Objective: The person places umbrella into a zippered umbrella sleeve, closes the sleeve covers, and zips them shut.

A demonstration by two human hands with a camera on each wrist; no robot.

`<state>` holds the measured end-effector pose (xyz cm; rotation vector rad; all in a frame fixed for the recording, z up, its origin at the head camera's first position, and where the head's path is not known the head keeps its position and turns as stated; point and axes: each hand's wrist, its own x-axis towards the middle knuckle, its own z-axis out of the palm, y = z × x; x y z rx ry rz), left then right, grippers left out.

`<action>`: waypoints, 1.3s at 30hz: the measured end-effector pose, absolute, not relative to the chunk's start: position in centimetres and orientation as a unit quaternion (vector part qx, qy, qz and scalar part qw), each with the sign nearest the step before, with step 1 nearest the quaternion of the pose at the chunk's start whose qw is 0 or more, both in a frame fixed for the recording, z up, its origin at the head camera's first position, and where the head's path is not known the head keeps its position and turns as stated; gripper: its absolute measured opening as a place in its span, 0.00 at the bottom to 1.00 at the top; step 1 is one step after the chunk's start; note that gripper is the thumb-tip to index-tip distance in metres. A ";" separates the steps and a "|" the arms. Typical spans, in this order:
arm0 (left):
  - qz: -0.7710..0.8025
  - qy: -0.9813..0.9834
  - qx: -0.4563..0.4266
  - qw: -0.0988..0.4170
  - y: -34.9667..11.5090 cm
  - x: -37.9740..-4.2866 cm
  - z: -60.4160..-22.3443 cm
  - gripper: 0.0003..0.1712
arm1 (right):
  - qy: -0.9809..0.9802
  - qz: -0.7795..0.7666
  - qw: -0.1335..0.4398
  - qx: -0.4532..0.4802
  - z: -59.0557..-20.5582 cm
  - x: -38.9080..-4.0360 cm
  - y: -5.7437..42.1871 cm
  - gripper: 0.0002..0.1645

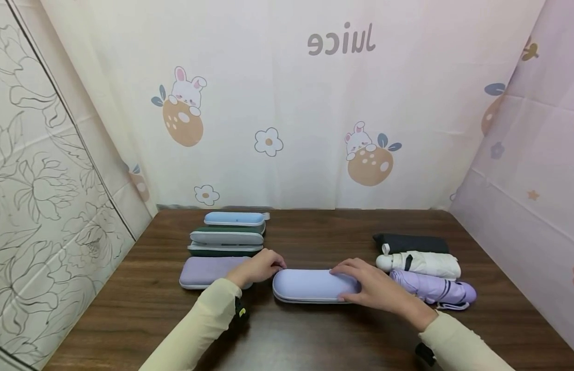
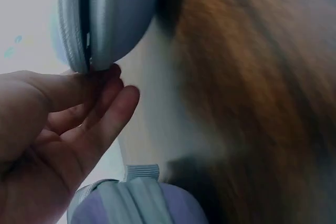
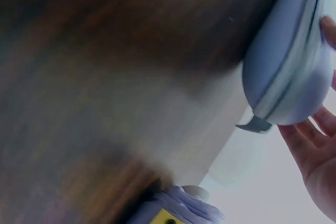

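Observation:
A pale lavender zippered hard case lies lengthwise on the dark wooden table. My left hand is at its left end, thumb and fingers pinched together at the zipper. In the left wrist view those fingertips meet right under the zipper seam, where a dark gap shows between the halves; the zipper pull itself is hidden. My right hand grips the case's right end, fingers over the top and thumb at the near side. A small fabric tab sticks out of that end in the right wrist view.
On the left lie a purple case, grey cases and a blue case, ranged front to back. Folded umbrellas lie on the right: black, white and purple. A printed curtain stands behind the table.

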<state>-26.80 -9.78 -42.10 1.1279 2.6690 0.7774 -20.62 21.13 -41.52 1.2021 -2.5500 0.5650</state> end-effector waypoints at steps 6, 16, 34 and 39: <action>0.223 0.902 0.369 0.012 -9.7 -25.7 -42.1 0.06 | -0.881 0.198 0.148 0.403 -41.8 -20.6 21.0 0.25; 0.143 0.918 0.347 -0.126 -9.7 -24.0 -42.7 0.08 | -0.901 0.191 0.152 0.359 -41.7 -19.9 20.3 0.24; 0.190 0.911 0.321 -0.175 -11.1 -20.2 -43.8 0.10 | -0.919 0.182 0.211 0.278 -41.8 -18.8 18.7 0.25; 0.192 0.907 0.331 -0.175 -10.7 -20.1 -43.7 0.12 | -0.931 0.172 0.208 0.246 -41.5 -18.1 17.9 0.26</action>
